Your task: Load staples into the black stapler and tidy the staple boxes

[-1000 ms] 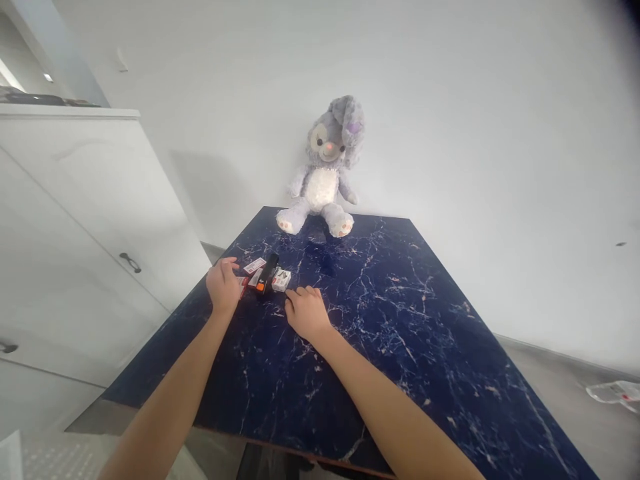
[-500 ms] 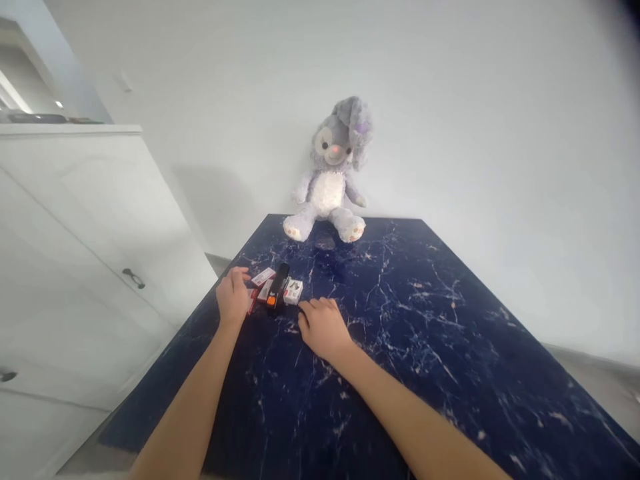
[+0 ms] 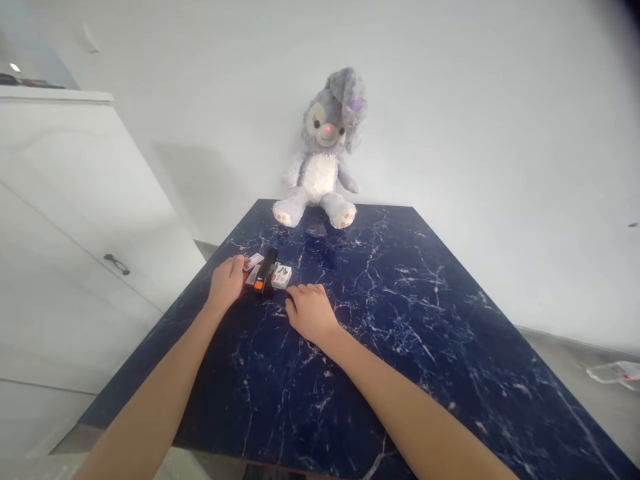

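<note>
One small white printed box [image 3: 282, 276]

A pale wall [image 3: 465, 127] rises beyond a white cabinet [image 3: 65, 200] and blue table [image 3: 425, 307].

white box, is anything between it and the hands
Yes, for the left hand: the black-and-orange object and red-and-white items lie in between, left of the white box. For the right hand, nothing visible stands in the way.
</note>
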